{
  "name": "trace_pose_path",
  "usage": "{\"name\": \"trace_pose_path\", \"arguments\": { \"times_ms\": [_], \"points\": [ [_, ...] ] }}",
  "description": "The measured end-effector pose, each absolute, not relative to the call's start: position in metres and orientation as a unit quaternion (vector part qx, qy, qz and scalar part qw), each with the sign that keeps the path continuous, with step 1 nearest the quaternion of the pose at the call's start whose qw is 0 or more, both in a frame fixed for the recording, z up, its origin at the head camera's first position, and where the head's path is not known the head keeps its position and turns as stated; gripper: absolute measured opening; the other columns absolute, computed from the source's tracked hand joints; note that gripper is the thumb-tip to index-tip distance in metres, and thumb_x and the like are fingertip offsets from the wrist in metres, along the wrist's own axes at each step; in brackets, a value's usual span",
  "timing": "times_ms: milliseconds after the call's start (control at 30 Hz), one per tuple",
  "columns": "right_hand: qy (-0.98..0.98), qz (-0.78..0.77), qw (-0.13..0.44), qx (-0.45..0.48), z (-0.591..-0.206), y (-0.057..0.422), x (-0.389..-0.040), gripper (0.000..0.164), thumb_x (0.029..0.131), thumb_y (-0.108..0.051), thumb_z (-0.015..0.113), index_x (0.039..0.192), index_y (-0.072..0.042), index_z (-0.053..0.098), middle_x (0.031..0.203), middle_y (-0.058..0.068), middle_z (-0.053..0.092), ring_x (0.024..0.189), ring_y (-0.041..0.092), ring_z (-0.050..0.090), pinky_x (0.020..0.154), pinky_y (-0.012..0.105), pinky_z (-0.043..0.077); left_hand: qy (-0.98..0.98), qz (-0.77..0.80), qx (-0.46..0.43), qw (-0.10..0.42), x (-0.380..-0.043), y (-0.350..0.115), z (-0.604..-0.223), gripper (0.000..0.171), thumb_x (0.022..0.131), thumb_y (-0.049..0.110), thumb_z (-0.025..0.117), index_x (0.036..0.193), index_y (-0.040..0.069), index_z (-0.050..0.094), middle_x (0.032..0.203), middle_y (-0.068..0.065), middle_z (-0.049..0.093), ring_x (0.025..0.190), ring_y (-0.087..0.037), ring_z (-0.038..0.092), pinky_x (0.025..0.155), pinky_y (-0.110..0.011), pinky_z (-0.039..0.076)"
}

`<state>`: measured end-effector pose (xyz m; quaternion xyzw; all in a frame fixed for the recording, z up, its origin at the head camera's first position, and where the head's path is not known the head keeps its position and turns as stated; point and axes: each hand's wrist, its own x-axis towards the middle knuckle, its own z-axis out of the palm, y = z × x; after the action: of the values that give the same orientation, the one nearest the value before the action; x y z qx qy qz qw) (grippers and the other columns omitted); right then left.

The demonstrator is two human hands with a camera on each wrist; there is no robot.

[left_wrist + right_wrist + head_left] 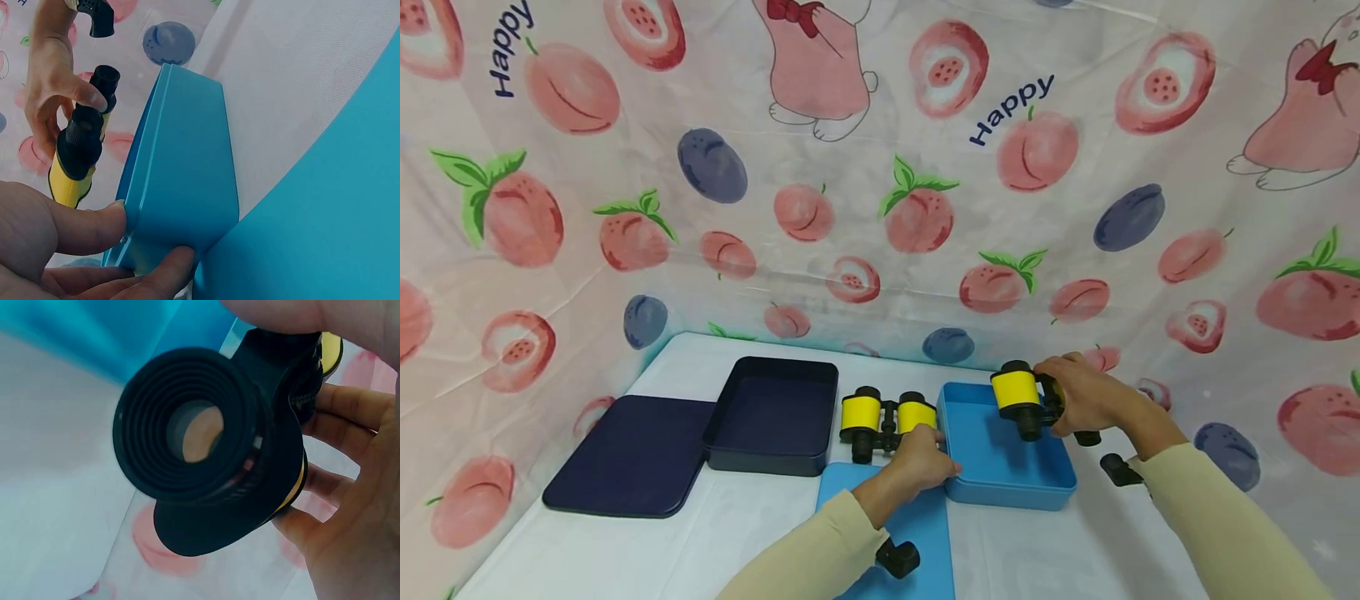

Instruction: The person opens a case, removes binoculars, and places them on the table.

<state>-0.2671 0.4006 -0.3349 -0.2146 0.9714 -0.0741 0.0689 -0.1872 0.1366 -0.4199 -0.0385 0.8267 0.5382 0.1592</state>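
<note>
My right hand (pixel 1078 392) grips yellow-and-black binoculars (pixel 1017 390) above the light-blue box (pixel 1011 492). One large round black-ringed lens (pixel 187 425) faces the right wrist camera. At the box's near left corner my left hand (pixel 917 462) holds on, its thumb (pixel 94 228) near the rim and a finger (pixel 169 272) lower on the wall. A second pair of yellow-and-black binoculars (pixel 861 412) stands just behind the left hand, partly covered by it in the head view. Below the left wrist lies a flat light-blue lid (pixel 932 533).
A dark navy box (pixel 767 462), its top uncovered, sits left of the second binoculars. Its flat navy lid (pixel 632 454) lies farther left, against the box. A fruit-printed cloth (pixel 880 325) hangs behind the white table (pixel 752 533).
</note>
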Motion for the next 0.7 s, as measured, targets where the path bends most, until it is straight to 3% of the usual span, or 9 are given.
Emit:
{"name": "trace_pose_path", "arguments": {
  "times_ms": [333,533,700],
  "points": [
    [0.976,-0.098,0.065,-0.185,-0.340,0.433,-0.269,0.100,0.059,-0.017,0.098,0.143,0.006,0.051,0.140,0.029,0.056,0.114,0.045,0.052,0.093,0.069,0.055,0.826,0.541,-0.029,0.156,-0.185,0.134,-0.420,0.058,0.089,0.005,0.080,0.141,-0.007,0.058,0.144,-0.026,0.059,0.115,-0.032,0.063,0.102,-0.058,0.057],
    [0.980,-0.087,0.057,-0.168,-0.346,0.457,-0.270,0.098,0.055,-0.014,0.099,0.141,0.003,0.053,0.131,0.026,0.059,0.112,0.044,0.049,0.087,0.069,0.056,0.827,0.539,-0.029,0.158,-0.185,0.134,-0.419,0.058,0.089,0.005,0.081,0.141,-0.007,0.058,0.142,-0.026,0.059,0.112,-0.032,0.063,0.101,-0.058,0.057],
    [0.984,-0.088,0.074,-0.135,-0.349,0.477,-0.267,0.102,0.056,-0.014,0.098,0.144,0.005,0.050,0.135,0.034,0.053,0.113,0.050,0.045,0.089,0.073,0.053,0.830,0.534,-0.030,0.158,-0.184,0.134,-0.419,0.057,0.089,0.006,0.081,0.140,-0.007,0.058,0.141,-0.026,0.060,0.110,-0.031,0.063,0.100,-0.057,0.058]
  ]
}}
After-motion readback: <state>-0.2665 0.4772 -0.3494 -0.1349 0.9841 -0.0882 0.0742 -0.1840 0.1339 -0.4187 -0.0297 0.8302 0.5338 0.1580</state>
